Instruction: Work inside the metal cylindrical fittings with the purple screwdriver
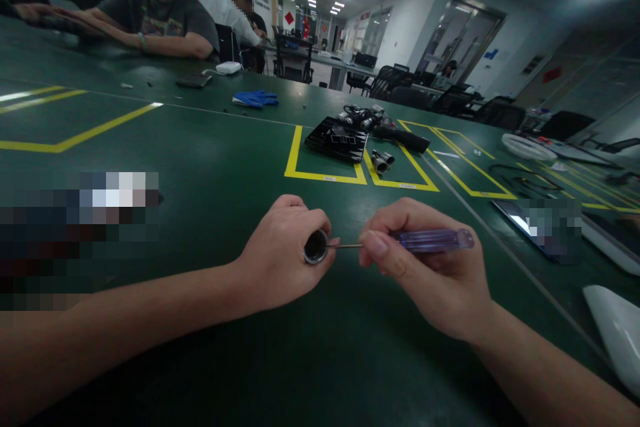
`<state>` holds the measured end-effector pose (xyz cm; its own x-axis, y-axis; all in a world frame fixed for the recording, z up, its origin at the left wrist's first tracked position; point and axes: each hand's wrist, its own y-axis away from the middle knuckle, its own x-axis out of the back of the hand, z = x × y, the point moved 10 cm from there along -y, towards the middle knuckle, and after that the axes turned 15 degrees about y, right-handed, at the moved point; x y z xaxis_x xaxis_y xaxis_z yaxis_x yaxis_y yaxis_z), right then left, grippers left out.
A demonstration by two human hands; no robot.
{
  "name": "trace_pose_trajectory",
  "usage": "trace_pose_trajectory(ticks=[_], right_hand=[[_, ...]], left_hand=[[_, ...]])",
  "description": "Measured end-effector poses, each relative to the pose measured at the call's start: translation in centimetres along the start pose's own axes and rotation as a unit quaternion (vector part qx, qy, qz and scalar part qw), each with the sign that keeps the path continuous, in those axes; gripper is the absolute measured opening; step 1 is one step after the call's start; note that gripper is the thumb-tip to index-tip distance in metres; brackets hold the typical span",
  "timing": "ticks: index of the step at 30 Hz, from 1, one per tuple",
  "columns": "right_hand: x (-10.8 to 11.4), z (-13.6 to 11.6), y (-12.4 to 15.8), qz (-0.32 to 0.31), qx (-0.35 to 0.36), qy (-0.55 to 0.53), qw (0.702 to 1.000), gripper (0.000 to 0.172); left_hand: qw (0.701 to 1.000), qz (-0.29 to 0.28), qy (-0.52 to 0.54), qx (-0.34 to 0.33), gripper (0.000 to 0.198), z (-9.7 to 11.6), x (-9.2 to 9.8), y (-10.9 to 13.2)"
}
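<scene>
My left hand [285, 253] is closed round a small metal cylinder [315, 247], its open round end facing right. My right hand [425, 273] grips a screwdriver with a clear purple handle [434, 240]. The thin metal shaft [345, 245] runs left and its tip meets the rim of the cylinder. Both hands hover just above the green table [210, 147], close to each other near its front.
A black tray [337, 139] lies in a yellow-taped box, with more metal cylinders [382, 161] and a black tool [400, 137] beside it. Blue gloves [255, 99] lie farther back. Other people sit at the far left. A phone [530, 227] and white objects lie at right.
</scene>
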<state>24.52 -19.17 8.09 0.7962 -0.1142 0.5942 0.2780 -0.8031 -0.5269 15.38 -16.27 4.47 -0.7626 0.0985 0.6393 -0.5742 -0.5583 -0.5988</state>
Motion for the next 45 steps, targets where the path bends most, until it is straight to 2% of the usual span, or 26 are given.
trace_pose_trajectory(ticks=[4,7,12,15,27,32,36,40,43,45], right_hand=[[0.0,0.0,0.0,0.005,0.002,0.007,1.000,0.009],[-0.1,0.0,0.0,-0.004,0.001,0.002,1.000,0.009],[1.0,0.9,0.5,0.034,-0.027,-0.109,0.993,0.012],[0.9,2.0,1.0,0.041,-0.050,-0.164,0.984,0.013],[-0.9,5.1,1.6,0.023,-0.112,-0.219,0.969,0.017],[-0.8,5.7,1.5,0.055,-0.121,-0.255,0.958,0.014],[-0.6,5.0,1.4,0.040,-0.085,-0.237,0.967,0.010],[-0.8,3.8,1.4,-0.002,-0.034,-0.211,0.977,0.021],[-1.1,3.4,1.7,-0.016,-0.038,-0.185,0.982,0.011],[-1.0,3.0,1.9,-0.012,-0.035,-0.128,0.991,0.002]], left_hand=[[1.000,-0.004,0.004,0.018,0.013,-0.1,0.0,0.0],[1.000,-0.003,0.010,0.001,0.014,0.0,0.1,0.0],[0.998,-0.005,0.025,-0.051,0.023,0.1,0.4,-0.2],[0.998,-0.012,0.021,-0.060,0.025,-0.3,0.5,-0.3],[0.998,-0.007,0.009,-0.057,0.029,-1.4,0.1,-0.2],[0.999,0.012,0.024,-0.032,0.026,-1.8,0.5,0.0],[0.999,0.036,0.029,0.011,0.013,-2.8,0.7,0.4],[0.999,0.006,0.038,0.001,0.013,-2.7,-0.1,0.4],[0.998,0.007,0.049,-0.026,0.019,-2.1,-0.2,0.2],[0.998,0.006,0.059,-0.035,0.023,-1.9,-0.3,0.1]])
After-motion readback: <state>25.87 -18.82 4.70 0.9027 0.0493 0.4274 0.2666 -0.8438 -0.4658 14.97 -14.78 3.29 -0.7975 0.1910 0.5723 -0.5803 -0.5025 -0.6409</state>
